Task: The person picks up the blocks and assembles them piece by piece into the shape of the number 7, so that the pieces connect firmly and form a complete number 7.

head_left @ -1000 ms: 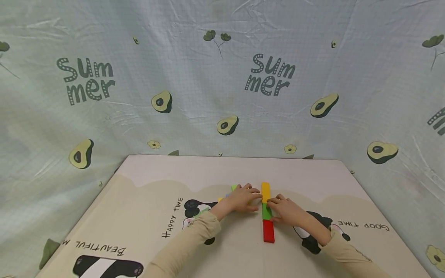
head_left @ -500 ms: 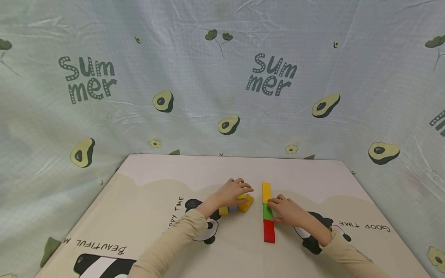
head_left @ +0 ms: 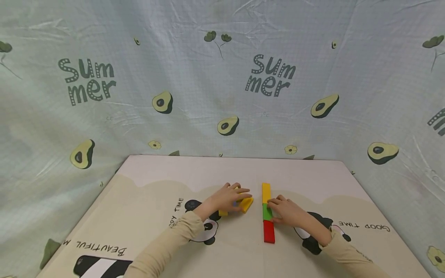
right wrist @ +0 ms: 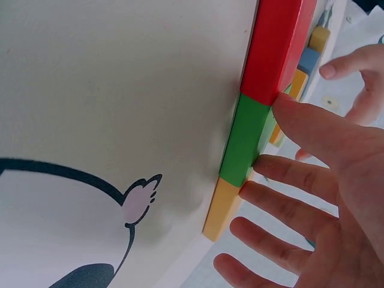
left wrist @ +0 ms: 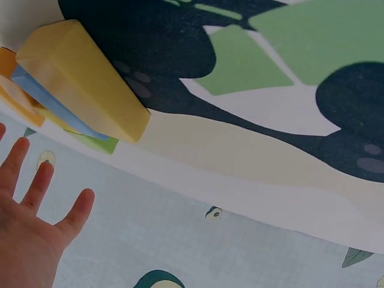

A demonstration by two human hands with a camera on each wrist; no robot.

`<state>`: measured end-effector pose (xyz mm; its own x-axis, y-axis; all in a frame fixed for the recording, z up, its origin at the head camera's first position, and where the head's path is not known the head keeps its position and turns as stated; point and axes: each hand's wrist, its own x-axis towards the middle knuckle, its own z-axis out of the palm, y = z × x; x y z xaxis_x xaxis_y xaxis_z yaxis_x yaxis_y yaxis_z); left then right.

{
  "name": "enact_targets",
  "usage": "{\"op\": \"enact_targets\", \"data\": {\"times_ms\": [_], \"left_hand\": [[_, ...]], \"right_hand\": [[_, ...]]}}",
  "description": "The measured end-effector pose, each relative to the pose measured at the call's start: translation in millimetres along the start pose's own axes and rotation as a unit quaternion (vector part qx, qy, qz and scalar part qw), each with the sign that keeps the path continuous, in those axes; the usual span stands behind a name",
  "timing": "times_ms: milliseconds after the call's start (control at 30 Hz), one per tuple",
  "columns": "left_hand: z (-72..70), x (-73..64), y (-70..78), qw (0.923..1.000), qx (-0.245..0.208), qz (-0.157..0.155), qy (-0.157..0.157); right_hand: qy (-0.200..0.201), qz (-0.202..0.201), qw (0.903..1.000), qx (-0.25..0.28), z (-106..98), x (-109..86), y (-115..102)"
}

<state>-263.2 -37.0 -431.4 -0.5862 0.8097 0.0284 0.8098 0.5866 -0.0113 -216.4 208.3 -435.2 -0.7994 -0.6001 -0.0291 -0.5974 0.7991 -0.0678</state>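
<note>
Pale table (head_left: 222, 168), panda print; wrinkled, slightly shiny avocado-print sheet (head_left: 194, 73) hung behind. Smooth oblong blocks laid end to end: yellow block (head_left: 265, 192) far, green block (head_left: 266, 214) middle, red block (head_left: 269, 232) near. Right hand (head_left: 287, 211): extended fingers touch the row's side at green, no clasp. Left hand (head_left: 226, 199): fingers spread apart over loose blocks (head_left: 248, 205), left of row.

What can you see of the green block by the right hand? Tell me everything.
The green block is a plain, straight-edged bar, smooth-looking; whether wood or plastic, I cannot tell. It lies on the table mid-row, its ends against a red block and a yellow block. The right hand touches its side with the fingertips, thumb near the red block, covering part of it in the head view.
</note>
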Motion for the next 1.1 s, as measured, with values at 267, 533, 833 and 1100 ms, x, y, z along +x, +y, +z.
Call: {"op": "enact_targets", "data": {"times_ms": [267,533,833,1100], "left_hand": [[6.0,-1.3,0.1,0.9995,-0.015,-0.010,-0.026],[9.8,-0.7,1.1,0.9988,-0.012,-0.011,-0.045],[10.5,2.8,0.2,0.9988,0.025,-0.009,-0.042],[8.3,4.5,1.8,0.9988,0.033,0.000,-0.036]], "right_hand": [[-0.003,-0.002,1.0000,-0.004,-2.7,-1.3,-1.9],[-0.004,-0.007,1.0000,-0.004,-3.1,-1.6,-1.4],[0.000,-0.009,1.0000,-0.002,-3.2,-0.7,-1.0],[-0.004,-0.007,1.0000,-0.004,-3.0,-0.7,-0.4]]}}
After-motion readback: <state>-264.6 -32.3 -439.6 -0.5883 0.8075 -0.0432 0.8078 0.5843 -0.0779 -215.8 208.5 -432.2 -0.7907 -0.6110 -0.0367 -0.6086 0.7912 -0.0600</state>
